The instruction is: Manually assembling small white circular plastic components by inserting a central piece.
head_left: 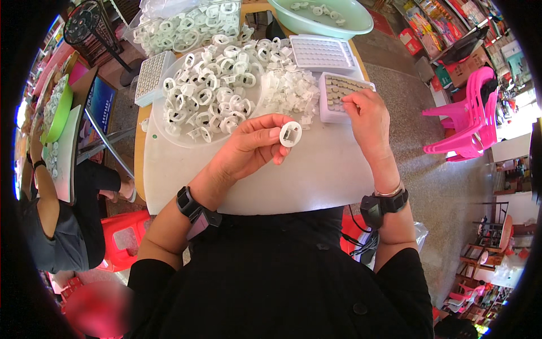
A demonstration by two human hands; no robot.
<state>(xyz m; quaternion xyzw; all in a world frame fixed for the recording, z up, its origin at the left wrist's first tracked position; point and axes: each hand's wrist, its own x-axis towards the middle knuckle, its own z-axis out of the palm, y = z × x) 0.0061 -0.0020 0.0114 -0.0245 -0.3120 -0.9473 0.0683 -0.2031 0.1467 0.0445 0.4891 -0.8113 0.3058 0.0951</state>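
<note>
Between the thumb and fingers of my left hand (257, 140) is a small white round plastic part (291, 134), its face showing a recess in the middle. My right hand (368, 121) is over the right edge of a white tray (333, 117) holding rows of small round discs (339, 85). Its thumb and fingertips are pinched together, and whatever they may hold is hidden. Left of the tray lies a pile of small translucent pieces (289, 87). Beside that, many white ring-shaped parts (217, 85) are heaped on a round clear tray (169, 131).
An empty-looking slotted tray (322, 52) sits behind the disc tray, and a pale green basin (322, 27) stands at the back. Stacked trays (151, 76) line the left edge. A co-worker's arm (48, 198) is at the left; pink chairs (468, 118) stand right.
</note>
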